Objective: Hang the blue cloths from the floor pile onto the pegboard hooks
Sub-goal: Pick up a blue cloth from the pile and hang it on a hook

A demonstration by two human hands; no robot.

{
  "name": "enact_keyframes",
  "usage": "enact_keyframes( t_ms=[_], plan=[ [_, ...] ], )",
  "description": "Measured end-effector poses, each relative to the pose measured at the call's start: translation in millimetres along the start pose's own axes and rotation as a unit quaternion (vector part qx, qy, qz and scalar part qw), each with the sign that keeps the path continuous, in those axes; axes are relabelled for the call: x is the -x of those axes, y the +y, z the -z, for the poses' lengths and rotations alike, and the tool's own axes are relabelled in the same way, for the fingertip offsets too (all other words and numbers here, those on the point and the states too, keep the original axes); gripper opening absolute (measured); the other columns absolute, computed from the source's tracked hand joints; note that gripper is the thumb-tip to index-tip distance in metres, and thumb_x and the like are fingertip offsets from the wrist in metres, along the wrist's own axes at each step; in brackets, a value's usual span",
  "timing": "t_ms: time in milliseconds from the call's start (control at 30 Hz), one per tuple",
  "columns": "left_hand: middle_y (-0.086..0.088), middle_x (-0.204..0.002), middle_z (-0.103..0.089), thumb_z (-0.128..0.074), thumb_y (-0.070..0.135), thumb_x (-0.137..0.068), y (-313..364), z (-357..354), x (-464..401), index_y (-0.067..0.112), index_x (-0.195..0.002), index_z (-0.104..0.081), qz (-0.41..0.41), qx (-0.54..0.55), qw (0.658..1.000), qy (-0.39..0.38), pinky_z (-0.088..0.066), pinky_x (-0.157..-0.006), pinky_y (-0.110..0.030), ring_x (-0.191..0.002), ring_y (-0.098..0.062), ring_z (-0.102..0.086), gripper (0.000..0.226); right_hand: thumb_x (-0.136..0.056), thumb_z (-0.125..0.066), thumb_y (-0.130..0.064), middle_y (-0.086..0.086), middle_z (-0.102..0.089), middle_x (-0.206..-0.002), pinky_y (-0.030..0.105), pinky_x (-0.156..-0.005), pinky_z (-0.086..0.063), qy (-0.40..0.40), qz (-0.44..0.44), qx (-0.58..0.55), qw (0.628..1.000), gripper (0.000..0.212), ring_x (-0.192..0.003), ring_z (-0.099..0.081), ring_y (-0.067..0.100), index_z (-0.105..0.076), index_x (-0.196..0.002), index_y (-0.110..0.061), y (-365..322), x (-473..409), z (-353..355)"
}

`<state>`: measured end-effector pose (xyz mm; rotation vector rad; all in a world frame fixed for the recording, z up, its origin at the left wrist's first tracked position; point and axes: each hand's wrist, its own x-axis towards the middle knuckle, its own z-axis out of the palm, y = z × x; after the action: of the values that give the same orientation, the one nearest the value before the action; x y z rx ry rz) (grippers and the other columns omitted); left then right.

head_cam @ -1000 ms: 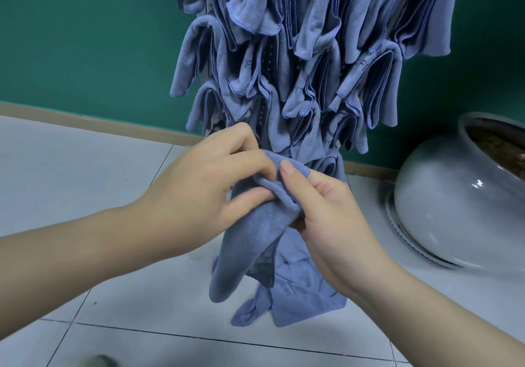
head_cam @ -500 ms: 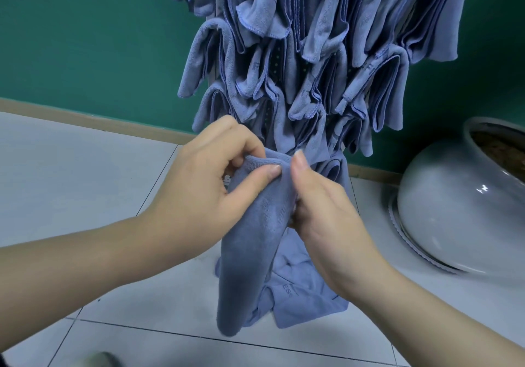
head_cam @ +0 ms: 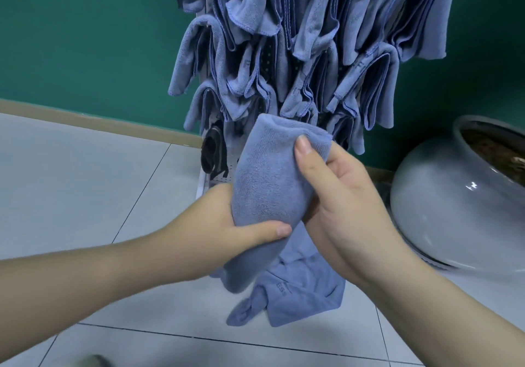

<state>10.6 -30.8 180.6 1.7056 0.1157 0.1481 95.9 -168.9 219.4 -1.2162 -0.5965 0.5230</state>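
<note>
— So, what's biggest in view?
— The pegboard (head_cam: 220, 178), a pale perforated panel standing against the green wall (head_cam: 85, 40), nearly covered by hanging blue cloths (head_cam: 312, 40) folded over its hooks in crowded rows. Only a bare strip shows low on its left side.
— And on the floor?
— Pale tiles (head_cam: 71, 182), a grey rounded ceramic pot (head_cam: 460, 202) at the right, and the floor pile (head_cam: 304, 290), a crumpled blue cloth with letters on its hem, lying at the foot of the board.
— Which cloth is being handled?
— A folded blue cloth (head_cam: 272, 179), soft and fuzzy, held upright in front of the board's lowest rows, its rounded fold on top and its loose tail drooping toward the pile.
— The hands?
— The left hand (head_cam: 224, 224) grips it from below, thumb lying across the front. The right hand (head_cam: 338, 196) clasps its right side, thumb pressed near the top fold, fingers curled behind.
</note>
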Motion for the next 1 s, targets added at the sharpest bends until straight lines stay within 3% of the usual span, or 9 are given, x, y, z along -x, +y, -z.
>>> enact_keyframes(
  t_ms=[167, 267, 333, 433, 533, 667, 800, 867, 1000],
  plan=[
    [0.007, -0.099, -0.080, -0.084, 0.028, -0.075, -14, -7, -4, 0.021, -0.103, -0.075, 0.062, -0.011, 0.998, -0.003, -0.060, -0.087, -0.033, -0.098, -0.010, -0.075, 0.030, -0.097, -0.054, -0.027, 0.010, -0.076, -0.112, 0.032, -0.091, -0.058, 0.006, 0.031, -0.025, 0.999, 0.032, -0.110, -0.072, 0.020, -0.067, -0.119, -0.008, -16, -4, 5],
    [0.005, -0.092, -0.080, -0.085, 0.022, -0.083, -26, -2, -4, 0.020, -0.092, -0.077, 0.116, -0.050, 0.991, -0.054, -0.060, -0.084, -0.033, -0.090, -0.011, -0.075, 0.012, -0.107, -0.044, -0.023, 0.023, -0.069, -0.127, 0.044, -0.103, -0.055, 0.029, 0.040, -0.056, 0.997, 0.040, -0.122, -0.067, 0.033, -0.058, -0.134, 0.003, -33, -11, 14],
    [0.006, -0.091, -0.080, -0.085, 0.034, -0.078, -33, 0, -5, 0.024, -0.091, -0.077, 0.135, -0.080, 0.985, -0.070, -0.060, -0.085, -0.035, -0.089, -0.011, -0.075, 0.018, -0.110, -0.040, -0.023, 0.028, -0.061, -0.138, 0.050, -0.109, -0.050, 0.049, 0.051, -0.058, 0.996, 0.043, -0.129, -0.061, 0.037, -0.051, -0.141, 0.004, -44, -15, 22],
    [0.009, -0.081, -0.077, -0.082, 0.037, -0.074, -41, 1, -5, 0.035, -0.080, -0.075, 0.143, -0.103, 0.981, -0.084, -0.055, -0.073, -0.027, -0.077, -0.007, -0.071, 0.009, -0.112, -0.039, -0.024, 0.026, -0.056, -0.145, 0.053, -0.112, -0.047, 0.079, 0.076, -0.067, 0.992, 0.040, -0.133, -0.059, 0.035, -0.051, -0.142, 0.000, -55, -20, 35],
    [0.010, -0.069, -0.071, -0.076, 0.011, -0.090, -43, 2, -3, 0.026, -0.072, -0.069, 0.131, -0.105, 0.981, -0.097, -0.047, -0.064, -0.016, -0.064, -0.004, -0.063, 0.025, -0.112, -0.040, -0.026, 0.025, -0.055, -0.147, 0.056, -0.111, -0.047, 0.128, 0.090, -0.075, 0.985, 0.042, -0.133, -0.058, 0.036, -0.046, -0.146, -0.002, -62, -23, 46],
    [0.014, -0.097, -0.076, -0.076, 0.016, -0.091, -35, 9, -6, 0.028, -0.103, -0.069, 0.122, -0.149, 0.976, -0.105, -0.054, -0.081, -0.022, -0.088, 0.002, -0.067, 0.018, -0.112, -0.039, -0.027, 0.010, -0.072, -0.126, 0.048, -0.102, -0.056, 0.184, 0.072, -0.061, 0.978, 0.031, -0.119, -0.069, 0.024, -0.056, -0.135, -0.013, -56, -22, 52],
    [0.026, -0.139, -0.058, -0.085, 0.028, -0.082, -8, 6, -10, 0.038, -0.142, -0.048, 0.058, -0.133, 0.983, -0.109, -0.038, -0.115, -0.030, -0.131, 0.005, -0.052, 0.071, -0.111, -0.043, -0.027, 0.016, -0.074, -0.120, 0.053, -0.101, -0.056, 0.167, 0.033, -0.015, 0.985, 0.030, -0.114, -0.071, 0.029, -0.061, -0.127, -0.009, -27, -11, 36],
    [0.025, -0.139, -0.058, -0.087, 0.022, -0.081, 6, 4, -12, 0.036, -0.142, -0.047, 0.037, -0.094, 0.990, -0.101, -0.039, -0.113, -0.027, -0.132, 0.005, -0.052, 0.074, -0.109, -0.045, -0.029, 0.012, -0.075, -0.117, 0.050, -0.100, -0.057, 0.156, 0.008, -0.009, 0.988, 0.030, -0.114, -0.072, 0.027, -0.063, -0.124, -0.011, -17, -7, 28],
    [0.011, -0.123, -0.073, -0.083, 0.015, -0.083, 14, 6, -13, 0.026, -0.127, -0.064, 0.075, -0.058, 0.990, -0.105, -0.051, -0.105, -0.039, -0.118, -0.008, -0.067, 0.048, -0.109, -0.045, -0.033, 0.017, -0.073, -0.122, 0.047, -0.095, -0.057, 0.176, -0.009, -0.015, 0.984, 0.035, -0.113, -0.071, 0.028, -0.060, -0.130, -0.009, -12, -10, 25]
  ],
)
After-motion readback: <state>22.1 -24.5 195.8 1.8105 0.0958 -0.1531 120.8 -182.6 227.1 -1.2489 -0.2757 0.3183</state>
